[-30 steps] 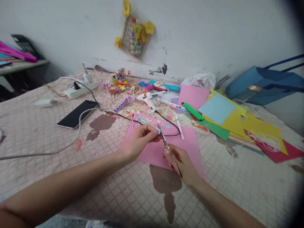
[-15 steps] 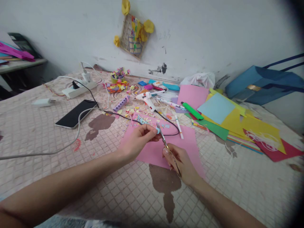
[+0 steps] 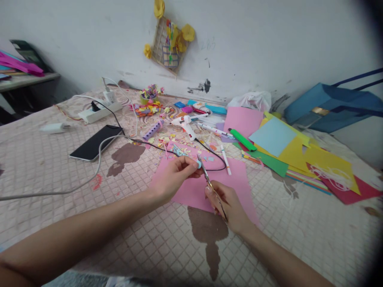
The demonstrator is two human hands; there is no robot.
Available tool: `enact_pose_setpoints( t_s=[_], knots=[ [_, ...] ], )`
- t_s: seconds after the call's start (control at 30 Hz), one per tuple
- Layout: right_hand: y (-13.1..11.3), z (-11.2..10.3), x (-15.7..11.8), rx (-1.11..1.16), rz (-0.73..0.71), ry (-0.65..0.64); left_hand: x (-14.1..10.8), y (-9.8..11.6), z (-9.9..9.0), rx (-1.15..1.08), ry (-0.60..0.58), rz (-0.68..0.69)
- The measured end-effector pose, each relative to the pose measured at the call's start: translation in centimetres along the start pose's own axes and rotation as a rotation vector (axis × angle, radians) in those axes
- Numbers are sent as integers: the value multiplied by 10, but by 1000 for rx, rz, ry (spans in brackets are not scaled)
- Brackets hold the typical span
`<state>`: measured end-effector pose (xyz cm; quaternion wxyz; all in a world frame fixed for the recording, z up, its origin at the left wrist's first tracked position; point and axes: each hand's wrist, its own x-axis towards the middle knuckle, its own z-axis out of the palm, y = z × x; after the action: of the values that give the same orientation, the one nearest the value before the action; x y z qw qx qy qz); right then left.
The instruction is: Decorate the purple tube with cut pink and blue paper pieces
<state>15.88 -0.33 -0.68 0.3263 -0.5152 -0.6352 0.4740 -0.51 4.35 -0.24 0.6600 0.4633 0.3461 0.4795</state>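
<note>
Between thumb and fingers, my left hand [image 3: 181, 171] pinches a small light blue paper piece [image 3: 199, 164]. My right hand [image 3: 223, 201] is closed around the handles of a pair of scissors [image 3: 206, 173], whose blades point up and left, right beside the blue piece. Both hands are above a pink sheet [image 3: 194, 193] on the table. Small paper scraps [image 3: 181, 150] lie just beyond my left hand. A white marker [image 3: 226, 160] rests on the right part of the pink sheet.
A white glue gun [image 3: 187, 127] with a black cable lies behind the hands. On the left are a phone [image 3: 95, 143] and a power strip [image 3: 100, 113]. Coloured paper sheets [image 3: 299, 153], a green cutter [image 3: 243, 140] and a blue bag [image 3: 332, 105] are on the right.
</note>
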Motion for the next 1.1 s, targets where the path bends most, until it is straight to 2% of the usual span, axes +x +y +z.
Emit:
enact_pose_setpoints(
  t_s=[0.23,0.4,0.57,0.93,1.1],
  knots=[
    [3,-1,2,76,27,12,0,4,1,23,-21,-35],
    [-4,-11,9,203,52,75,-3,6,4,141,-171,-132],
    [-4,-18,14,208,21,63,-6,3,7,279,-288,-107],
    [-10,-20,13,81,61,15,-9,7,9,541,-270,27],
    [-11,-19,13,85,80,-20,-8,9,9,579,-255,34]
  ],
)
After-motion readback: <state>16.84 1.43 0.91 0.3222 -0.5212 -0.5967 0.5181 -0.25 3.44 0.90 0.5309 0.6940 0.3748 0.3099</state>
